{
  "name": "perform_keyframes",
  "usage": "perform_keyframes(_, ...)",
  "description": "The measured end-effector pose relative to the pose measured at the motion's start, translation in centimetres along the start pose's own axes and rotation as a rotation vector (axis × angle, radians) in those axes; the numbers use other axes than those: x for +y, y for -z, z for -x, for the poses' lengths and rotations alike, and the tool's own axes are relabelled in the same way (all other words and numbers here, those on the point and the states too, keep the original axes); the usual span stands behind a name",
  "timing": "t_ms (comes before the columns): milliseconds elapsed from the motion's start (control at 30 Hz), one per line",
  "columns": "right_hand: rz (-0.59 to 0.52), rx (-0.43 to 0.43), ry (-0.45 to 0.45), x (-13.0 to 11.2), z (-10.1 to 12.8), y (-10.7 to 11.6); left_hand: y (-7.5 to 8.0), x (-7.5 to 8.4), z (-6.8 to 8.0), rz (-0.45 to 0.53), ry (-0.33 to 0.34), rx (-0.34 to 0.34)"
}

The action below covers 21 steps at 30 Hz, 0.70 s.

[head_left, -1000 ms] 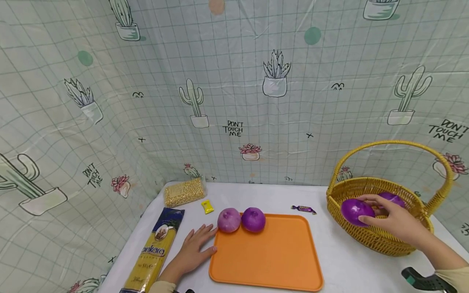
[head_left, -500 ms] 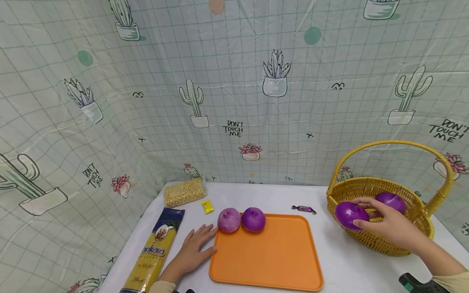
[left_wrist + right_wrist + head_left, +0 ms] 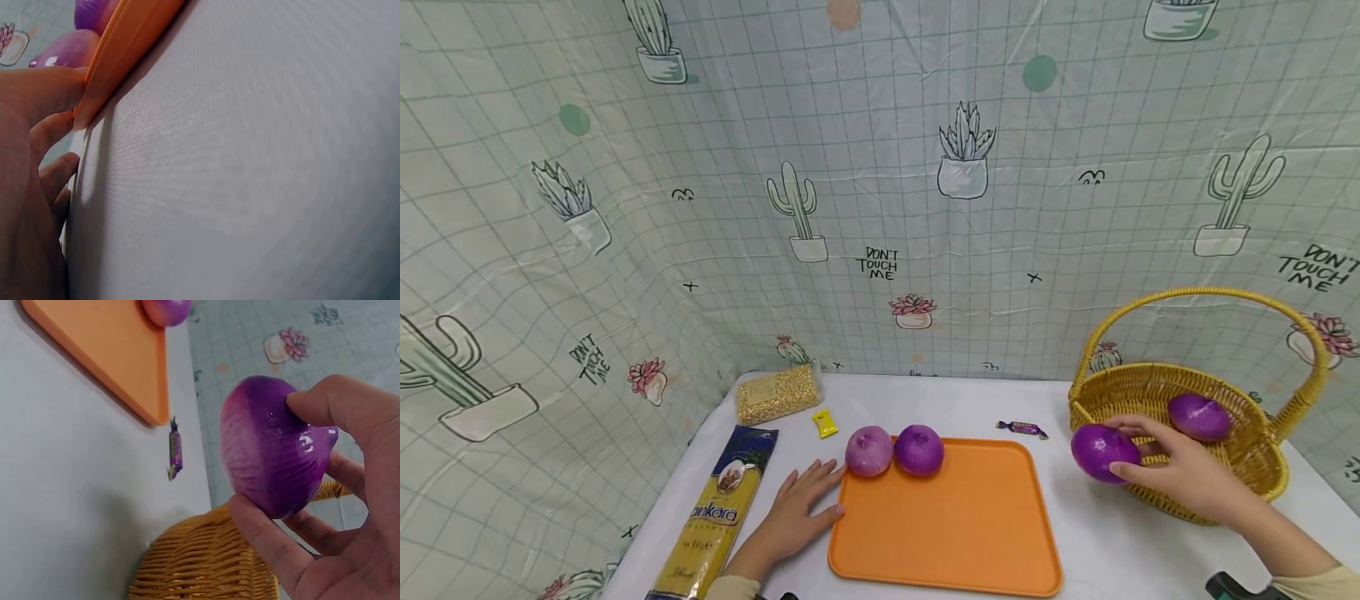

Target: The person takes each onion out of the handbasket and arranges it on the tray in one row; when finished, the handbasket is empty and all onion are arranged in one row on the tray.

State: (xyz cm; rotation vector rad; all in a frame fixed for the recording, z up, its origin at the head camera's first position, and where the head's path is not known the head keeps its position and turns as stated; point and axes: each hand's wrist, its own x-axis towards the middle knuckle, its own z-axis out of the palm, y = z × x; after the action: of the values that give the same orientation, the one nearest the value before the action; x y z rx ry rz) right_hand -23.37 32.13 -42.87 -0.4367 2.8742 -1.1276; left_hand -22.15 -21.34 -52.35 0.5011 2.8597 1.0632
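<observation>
My right hand (image 3: 1180, 471) grips a glossy purple onion (image 3: 275, 447) between thumb and fingers. In the head view this onion overlaps the left rim of the yellow wicker basket (image 3: 1195, 510). Another purple onion (image 3: 1199, 417) lies inside the basket. On the far left part of the orange tray (image 3: 947, 533) sit a paler onion (image 3: 869, 451) and a darker onion (image 3: 919, 450), side by side. My left hand (image 3: 797, 512) rests on the white table with fingers spread, its thumb and a fingertip at the tray's left edge (image 3: 119, 69).
Left of my left hand lies a long pasta packet (image 3: 715, 512). Behind it are a bag of yellow kernels (image 3: 778, 394) and a small yellow wrapped sweet (image 3: 824, 423). A purple wrapped candy (image 3: 1022, 429) lies between tray and basket. The basket's tall handle (image 3: 1202, 292) arches above it.
My right hand has carried the purple onion leftward and toward me, from over the basket to its left rim. The onion left in the basket shows more fully. My left hand stays put.
</observation>
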Motion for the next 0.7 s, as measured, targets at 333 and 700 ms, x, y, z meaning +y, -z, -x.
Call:
perform_keyframes(333,0.021,0.024,0.048,-0.5,-0.1,-1.3,0.0,-0.2,-0.1,-0.011,0.004,-0.007)
perform_keyframes(700,-0.024,0.019,0.059,-0.7,-0.2,-2.8,0.0,-0.3,-0.1,-0.014,0.013,-0.007)
